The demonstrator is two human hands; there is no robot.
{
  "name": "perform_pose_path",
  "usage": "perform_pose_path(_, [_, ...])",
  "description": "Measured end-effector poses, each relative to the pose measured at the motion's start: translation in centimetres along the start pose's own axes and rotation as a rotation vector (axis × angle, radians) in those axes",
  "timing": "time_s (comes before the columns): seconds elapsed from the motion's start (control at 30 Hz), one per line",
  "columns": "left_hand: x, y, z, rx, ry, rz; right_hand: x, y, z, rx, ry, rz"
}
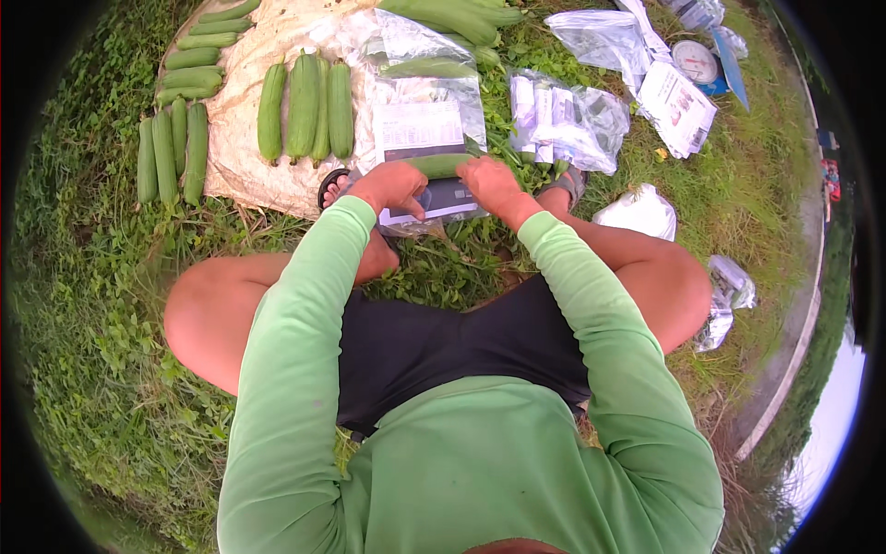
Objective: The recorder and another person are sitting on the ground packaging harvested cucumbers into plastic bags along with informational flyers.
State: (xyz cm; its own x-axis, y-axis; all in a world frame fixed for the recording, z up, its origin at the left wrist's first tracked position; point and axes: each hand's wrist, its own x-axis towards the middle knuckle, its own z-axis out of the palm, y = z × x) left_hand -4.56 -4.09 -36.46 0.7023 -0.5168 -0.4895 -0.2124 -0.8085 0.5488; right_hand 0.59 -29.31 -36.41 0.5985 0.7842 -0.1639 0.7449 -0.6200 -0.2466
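A green luffa gourd (438,166) lies crosswise on a sheet of newspaper (426,132), between my two hands. My left hand (391,187) curls over its left end, thumb pointing down over the paper. The fingers of my right hand (493,187) are closed round the right end. Part of the newspaper shows below the gourd too. Under the paper spreads a clear plastic sheet (461,97). Just beyond my left hand, several luffa gourds (303,106) stand side by side in a row on a pale sack cloth (240,138).
More gourds (192,152) line the cloth's left edge, and a pile (452,18) lies at the far side. Plastic-wrapped paper rolls (544,111), newspapers (676,106) and a dial scale (694,62) sit to the right. A white bag (639,214) rests beside my right knee.
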Motion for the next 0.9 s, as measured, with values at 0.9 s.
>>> perform_pose_path(0.9, [0.4, -1.2, 1.8, -0.055, 0.051, -0.013, -0.7, -3.9, 0.0, 0.149, 0.033, 0.03])
